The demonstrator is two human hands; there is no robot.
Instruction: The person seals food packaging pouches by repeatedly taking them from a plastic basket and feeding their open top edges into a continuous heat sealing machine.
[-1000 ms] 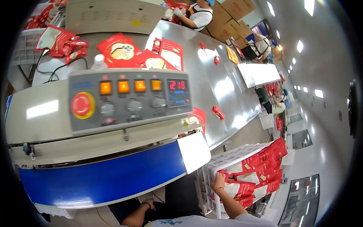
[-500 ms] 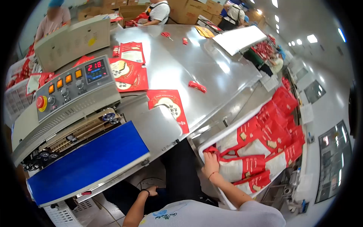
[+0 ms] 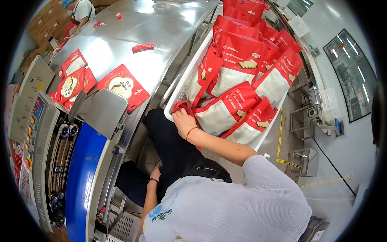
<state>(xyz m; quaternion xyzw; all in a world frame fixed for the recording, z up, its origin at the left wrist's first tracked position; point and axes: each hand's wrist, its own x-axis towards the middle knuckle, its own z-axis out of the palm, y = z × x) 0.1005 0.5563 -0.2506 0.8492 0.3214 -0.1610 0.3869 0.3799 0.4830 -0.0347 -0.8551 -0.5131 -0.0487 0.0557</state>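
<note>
My right hand (image 3: 184, 123) curls over the near corner of a white plastic basket (image 3: 171, 109), fingers bent around its rim. A curled red piece (image 3: 182, 105) shows at the fingertips; what it belongs to is hard to make out. Inside the basket stand several filled red-and-white pouches (image 3: 238, 60), mostly upright and packed close. One pouch (image 3: 225, 111) leans beside my fingers. Down at my dark trousers, my left hand (image 3: 155, 174) rests against the leg, its fingers mostly hidden.
A sealing machine (image 3: 52, 149) with a blue belt (image 3: 86, 169) stands at left. Flat red pouches (image 3: 125, 86) and a small red packet (image 3: 143, 48) lie on the steel table (image 3: 109, 52). A co-worker (image 3: 82, 14) is at the far left, and metal stands (image 3: 302, 161) are at right.
My view has turned right toward the basket, so the machine and table sit further left. My right hand stays at the basket corner, and my left hand stays low by my leg.
</note>
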